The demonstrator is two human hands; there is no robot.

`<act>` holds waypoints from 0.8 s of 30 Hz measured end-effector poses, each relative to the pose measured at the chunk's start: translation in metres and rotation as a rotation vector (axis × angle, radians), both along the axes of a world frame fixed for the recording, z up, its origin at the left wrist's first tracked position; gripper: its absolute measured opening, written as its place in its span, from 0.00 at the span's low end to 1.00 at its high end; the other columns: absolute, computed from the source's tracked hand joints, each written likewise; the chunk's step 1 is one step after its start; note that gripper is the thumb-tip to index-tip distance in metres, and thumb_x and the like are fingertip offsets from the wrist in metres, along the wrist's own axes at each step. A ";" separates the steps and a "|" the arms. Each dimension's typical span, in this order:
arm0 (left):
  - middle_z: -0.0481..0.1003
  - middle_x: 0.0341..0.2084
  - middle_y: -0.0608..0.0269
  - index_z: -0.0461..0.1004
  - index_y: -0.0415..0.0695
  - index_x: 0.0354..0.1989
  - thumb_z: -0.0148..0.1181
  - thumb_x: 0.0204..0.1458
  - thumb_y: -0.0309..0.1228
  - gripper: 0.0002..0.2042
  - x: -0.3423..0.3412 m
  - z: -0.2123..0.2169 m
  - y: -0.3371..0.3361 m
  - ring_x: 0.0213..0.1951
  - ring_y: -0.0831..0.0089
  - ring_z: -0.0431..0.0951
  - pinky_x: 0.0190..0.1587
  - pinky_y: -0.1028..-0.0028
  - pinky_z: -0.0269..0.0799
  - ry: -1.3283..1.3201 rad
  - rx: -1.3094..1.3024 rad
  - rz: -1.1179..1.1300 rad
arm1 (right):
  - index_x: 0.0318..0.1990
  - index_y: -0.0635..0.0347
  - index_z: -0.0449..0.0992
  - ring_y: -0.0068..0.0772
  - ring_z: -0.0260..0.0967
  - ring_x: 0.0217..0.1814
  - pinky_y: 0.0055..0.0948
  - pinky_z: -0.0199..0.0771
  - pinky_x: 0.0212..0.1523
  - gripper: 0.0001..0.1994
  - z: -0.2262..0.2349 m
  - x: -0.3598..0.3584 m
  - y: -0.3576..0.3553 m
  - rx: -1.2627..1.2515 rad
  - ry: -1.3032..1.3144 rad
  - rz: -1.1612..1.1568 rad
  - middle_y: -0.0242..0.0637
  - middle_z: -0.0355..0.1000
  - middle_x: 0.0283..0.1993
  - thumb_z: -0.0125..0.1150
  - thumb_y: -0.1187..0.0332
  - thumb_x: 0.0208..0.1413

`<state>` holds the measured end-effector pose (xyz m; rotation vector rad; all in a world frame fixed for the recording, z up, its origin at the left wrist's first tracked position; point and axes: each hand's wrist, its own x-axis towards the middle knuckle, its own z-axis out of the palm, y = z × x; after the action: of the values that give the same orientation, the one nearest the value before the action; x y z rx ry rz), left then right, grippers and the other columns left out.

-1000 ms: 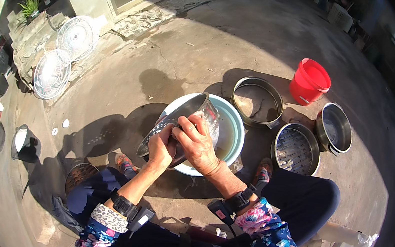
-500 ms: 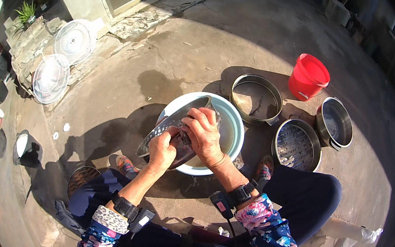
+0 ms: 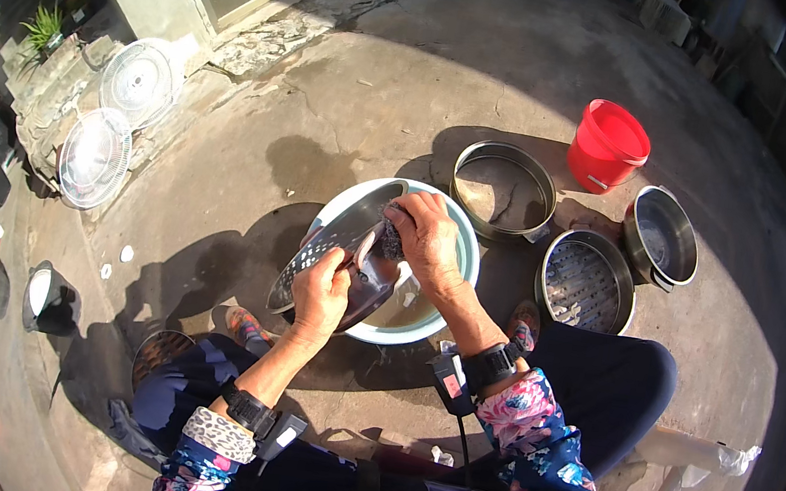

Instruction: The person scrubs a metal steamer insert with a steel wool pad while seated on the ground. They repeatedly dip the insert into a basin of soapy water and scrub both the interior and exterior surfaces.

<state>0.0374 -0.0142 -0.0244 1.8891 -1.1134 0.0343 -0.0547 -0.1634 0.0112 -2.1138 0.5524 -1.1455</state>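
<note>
A shiny metal steamer pan (image 3: pixel 371 293) with rows of holes is tilted over a pale blue basin (image 3: pixel 469 286) that holds cloudy water. My left hand (image 3: pixel 319 292) is closed on the pan's near edge, thumb pointing up. A dark grey steel wool scrubber (image 3: pixel 392 241) is bunched in the fingers of my right hand (image 3: pixel 429 243), pressed to the pan's right inner side. The pan's lower part is hidden by my left hand and the basin.
Right of the basin stand a metal ring-shaped pan (image 3: pixel 547 202), a perforated steamer pan (image 3: pixel 588 285), a metal pot (image 3: pixel 660 239) and a red bucket (image 3: pixel 610 147). Two fan grilles (image 3: pixel 96 159) lean at the left. My dark-trousered knees flank the basin on the concrete ground.
My right hand has shifted right, away from my left, and turned, so more of the scrubber and the pan's inside shows. My left hand keeps its hold on the pan.
</note>
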 end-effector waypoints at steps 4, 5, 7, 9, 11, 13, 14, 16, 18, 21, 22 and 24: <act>0.76 0.27 0.52 0.73 0.41 0.33 0.52 0.43 0.17 0.09 -0.001 -0.005 0.000 0.31 0.52 0.78 0.32 0.64 0.72 0.009 -0.021 -0.023 | 0.33 0.61 0.75 0.45 0.65 0.40 0.37 0.68 0.41 0.07 -0.002 -0.010 0.009 -0.208 -0.004 0.114 0.39 0.70 0.35 0.64 0.75 0.45; 0.77 0.27 0.52 0.73 0.41 0.33 0.53 0.44 0.18 0.09 -0.003 -0.008 0.001 0.31 0.53 0.78 0.32 0.64 0.72 0.040 -0.032 -0.043 | 0.33 0.62 0.74 0.44 0.65 0.42 0.37 0.68 0.44 0.09 -0.003 -0.014 0.015 -0.300 -0.002 0.172 0.38 0.70 0.36 0.66 0.76 0.42; 0.77 0.27 0.51 0.74 0.42 0.33 0.55 0.45 0.19 0.08 -0.005 -0.011 0.001 0.31 0.54 0.79 0.33 0.65 0.72 0.057 -0.048 -0.062 | 0.32 0.61 0.74 0.43 0.64 0.44 0.37 0.69 0.44 0.09 -0.003 -0.016 0.022 -0.397 0.018 0.286 0.37 0.68 0.37 0.66 0.74 0.41; 0.77 0.27 0.51 0.75 0.42 0.33 0.56 0.45 0.20 0.07 -0.005 -0.012 0.000 0.31 0.55 0.79 0.33 0.66 0.72 0.030 -0.054 -0.058 | 0.32 0.60 0.73 0.43 0.64 0.43 0.37 0.69 0.43 0.09 -0.005 -0.016 0.021 -0.374 -0.007 0.297 0.37 0.68 0.36 0.65 0.73 0.41; 0.77 0.27 0.53 0.74 0.42 0.33 0.56 0.46 0.19 0.07 -0.004 -0.009 -0.001 0.32 0.56 0.79 0.33 0.67 0.72 -0.010 -0.008 -0.041 | 0.32 0.60 0.75 0.45 0.65 0.42 0.37 0.70 0.42 0.08 -0.008 -0.014 0.013 -0.276 -0.027 0.230 0.38 0.69 0.34 0.65 0.73 0.42; 0.78 0.27 0.53 0.74 0.41 0.33 0.57 0.46 0.19 0.06 -0.003 -0.005 -0.001 0.32 0.56 0.79 0.33 0.67 0.73 0.030 0.040 -0.039 | 0.32 0.61 0.75 0.46 0.65 0.40 0.38 0.70 0.41 0.07 -0.015 -0.014 0.001 -0.139 -0.008 0.132 0.40 0.69 0.33 0.65 0.72 0.45; 0.78 0.27 0.53 0.73 0.40 0.33 0.57 0.46 0.19 0.06 -0.003 -0.003 -0.001 0.32 0.56 0.79 0.33 0.68 0.73 0.046 0.054 -0.037 | 0.32 0.61 0.76 0.46 0.66 0.39 0.38 0.70 0.40 0.07 -0.020 -0.015 -0.004 -0.089 -0.020 0.105 0.40 0.70 0.32 0.65 0.72 0.46; 0.78 0.26 0.53 0.73 0.39 0.33 0.59 0.46 0.19 0.06 -0.004 0.000 0.004 0.31 0.60 0.80 0.33 0.71 0.73 0.104 0.034 -0.056 | 0.34 0.63 0.76 0.39 0.70 0.34 0.33 0.71 0.38 0.07 -0.031 -0.021 -0.014 0.419 0.082 0.067 0.37 0.73 0.31 0.60 0.68 0.55; 0.77 0.26 0.54 0.72 0.38 0.32 0.60 0.47 0.18 0.05 -0.002 0.000 0.010 0.30 0.64 0.81 0.32 0.73 0.72 0.168 0.016 -0.090 | 0.36 0.64 0.76 0.22 0.69 0.33 0.24 0.69 0.36 0.08 -0.044 -0.035 -0.022 0.892 -0.046 0.188 0.29 0.74 0.31 0.58 0.67 0.58; 0.78 0.27 0.59 0.72 0.36 0.35 0.61 0.48 0.19 0.07 0.004 -0.004 0.019 0.31 0.76 0.78 0.35 0.77 0.72 0.277 0.090 -0.113 | 0.37 0.63 0.77 0.13 0.65 0.33 0.18 0.66 0.34 0.09 -0.060 -0.044 -0.026 1.106 -0.320 0.274 0.25 0.72 0.31 0.59 0.66 0.59; 0.77 0.28 0.61 0.72 0.35 0.36 0.61 0.49 0.19 0.07 0.007 -0.005 0.022 0.32 0.78 0.77 0.36 0.77 0.72 0.373 0.132 -0.093 | 0.37 0.63 0.77 0.13 0.65 0.33 0.18 0.67 0.34 0.08 -0.063 -0.045 -0.026 1.173 -0.393 0.314 0.25 0.72 0.30 0.59 0.66 0.59; 0.77 0.30 0.63 0.72 0.35 0.39 0.59 0.49 0.17 0.09 0.012 -0.005 0.024 0.34 0.80 0.76 0.37 0.79 0.71 0.409 0.151 -0.142 | 0.40 0.63 0.75 0.14 0.65 0.35 0.17 0.66 0.39 0.09 -0.065 -0.045 -0.021 1.118 -0.342 0.275 0.25 0.71 0.33 0.58 0.66 0.59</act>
<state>0.0490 0.0093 -0.0289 1.8336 -0.9819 -0.5070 -0.0998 -0.1846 -0.0537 -0.9693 0.5322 -0.7272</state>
